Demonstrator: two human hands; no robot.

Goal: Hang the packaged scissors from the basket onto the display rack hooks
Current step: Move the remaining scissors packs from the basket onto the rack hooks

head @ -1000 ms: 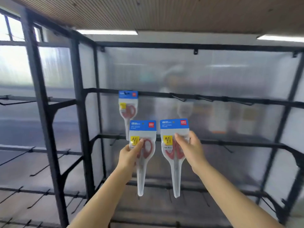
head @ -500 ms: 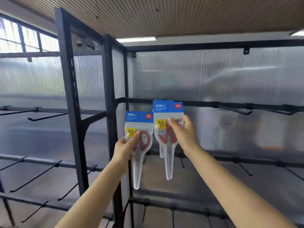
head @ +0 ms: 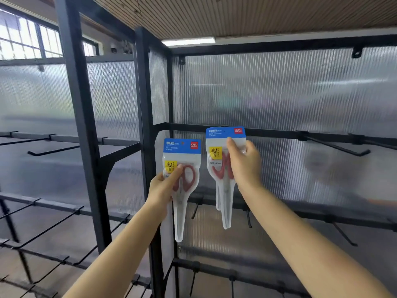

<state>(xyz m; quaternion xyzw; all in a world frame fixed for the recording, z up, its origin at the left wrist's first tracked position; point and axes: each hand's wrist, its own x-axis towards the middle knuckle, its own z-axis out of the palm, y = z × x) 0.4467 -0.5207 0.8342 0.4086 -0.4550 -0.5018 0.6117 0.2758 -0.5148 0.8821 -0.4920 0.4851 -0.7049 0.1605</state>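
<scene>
Head view: gripping one scissors pack [head: 182, 168] with left hand [head: 162, 188], thumb clamped across its front. Pinching second pack [head: 223, 164] with right hand [head: 245, 162], raising its blue header against the black rack bar [head: 279, 132], beside empty hook [head: 337, 146].

1. Scissors packs [head: 182, 160] [head: 223, 147]: glossy clear plastic, blue card headers.
2. Scissor handles [head: 189, 177]: smooth red plastic.
3. Display rack [head: 86, 125]: matt black metal.
4. Back panels [head: 279, 93]: ribbed translucent plastic.
5. Ceiling [head: 257, 14]: slatted wood.

red scissors [head: 186, 179], blue header card [head: 182, 146], black rack [head: 83, 117]
</scene>
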